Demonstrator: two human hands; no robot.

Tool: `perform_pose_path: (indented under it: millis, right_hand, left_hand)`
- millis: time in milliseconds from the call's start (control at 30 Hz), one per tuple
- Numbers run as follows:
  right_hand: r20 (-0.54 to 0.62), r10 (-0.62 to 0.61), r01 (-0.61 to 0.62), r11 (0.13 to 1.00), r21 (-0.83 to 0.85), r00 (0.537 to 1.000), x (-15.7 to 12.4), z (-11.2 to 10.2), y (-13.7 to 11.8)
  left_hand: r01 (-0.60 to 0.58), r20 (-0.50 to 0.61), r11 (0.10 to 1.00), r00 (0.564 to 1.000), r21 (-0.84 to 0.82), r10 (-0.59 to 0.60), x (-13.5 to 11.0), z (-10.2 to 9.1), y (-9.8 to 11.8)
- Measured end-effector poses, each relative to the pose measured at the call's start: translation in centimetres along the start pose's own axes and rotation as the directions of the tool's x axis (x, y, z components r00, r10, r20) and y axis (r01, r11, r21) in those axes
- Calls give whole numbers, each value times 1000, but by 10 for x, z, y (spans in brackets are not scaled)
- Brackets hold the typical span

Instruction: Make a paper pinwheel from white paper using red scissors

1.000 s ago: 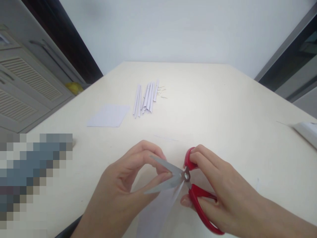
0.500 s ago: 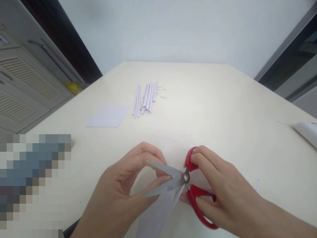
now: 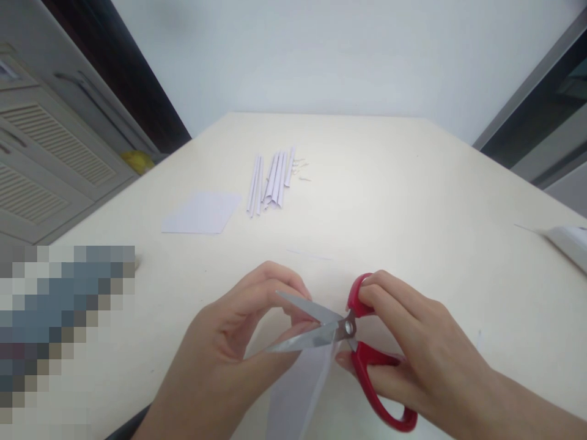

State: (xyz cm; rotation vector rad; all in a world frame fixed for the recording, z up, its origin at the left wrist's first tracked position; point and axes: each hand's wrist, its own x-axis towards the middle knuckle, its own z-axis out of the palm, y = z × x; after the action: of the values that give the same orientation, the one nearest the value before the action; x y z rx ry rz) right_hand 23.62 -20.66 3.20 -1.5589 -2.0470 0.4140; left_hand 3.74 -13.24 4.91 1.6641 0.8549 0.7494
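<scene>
We list one cream table (image 3: 389, 195), its top pale and smooth, running from the near edge to a rounded far end. Far left of centre we record a flat white sheet (image 3: 202, 212). Just right of it lies a bundle of narrow folded paper strips (image 3: 270, 180), with small paper scraps (image 3: 300, 169) at its far right. A thin paper sliver (image 3: 309, 254) lies nearer. At the right edge we note a white object (image 3: 568, 241), only partly in view.

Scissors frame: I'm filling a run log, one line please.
right hand: red scissors, open; left hand: paper strip at blades
</scene>
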Motion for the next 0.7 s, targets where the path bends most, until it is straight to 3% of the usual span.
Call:
perform_pose_path:
  millis: [700]
  right_hand:
    - [-6,-16,17,999,36,1000,-1,-2,-5]
  left_hand:
    - [-100,-65,987,992,122,108,-6,1,0]
